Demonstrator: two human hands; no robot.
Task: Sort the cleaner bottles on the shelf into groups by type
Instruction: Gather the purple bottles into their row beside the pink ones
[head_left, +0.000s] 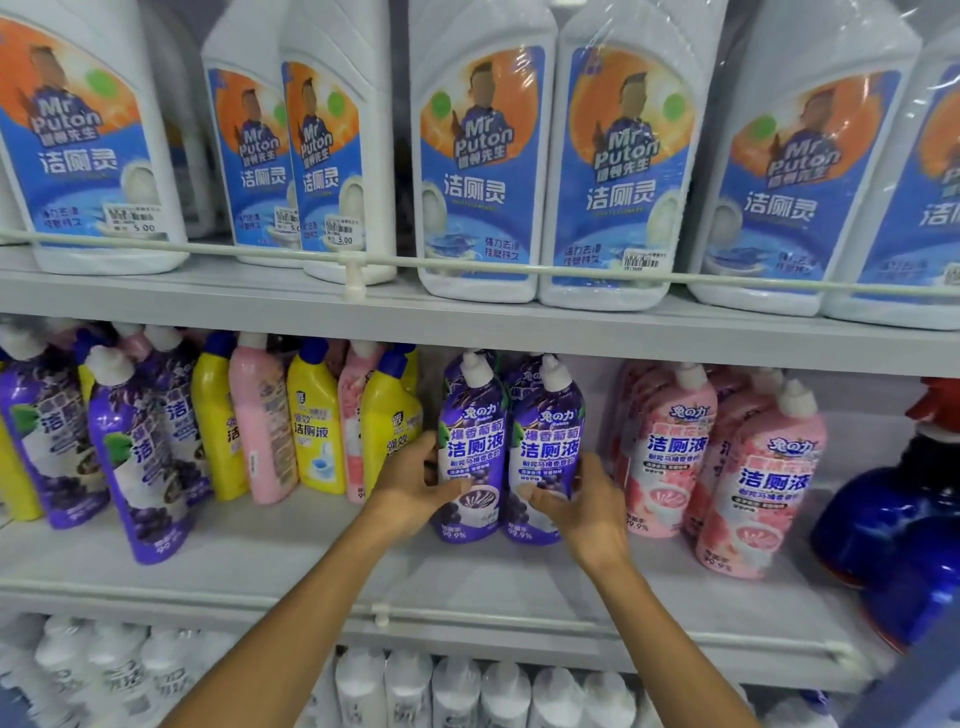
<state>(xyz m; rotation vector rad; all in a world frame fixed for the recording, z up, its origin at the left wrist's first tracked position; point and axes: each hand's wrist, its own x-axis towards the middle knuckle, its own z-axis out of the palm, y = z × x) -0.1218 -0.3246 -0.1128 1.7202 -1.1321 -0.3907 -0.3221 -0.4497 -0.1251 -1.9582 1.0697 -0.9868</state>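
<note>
While left hand (410, 486) and right hand (584, 501) each grip a purple toilet-cleaner bottle (470, 447) on the middle shelf (311, 556) beside the pink bottles (670, 457), grouping purples seems underway; next, the stray purple bottles (140, 457) far left need fetching

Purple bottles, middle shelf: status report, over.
Left hand grips left purple bottle, right hand grips right purple bottle. Both upright, side by side. Yellow bottle close beside left hand; pink bottles apart on right.
</note>
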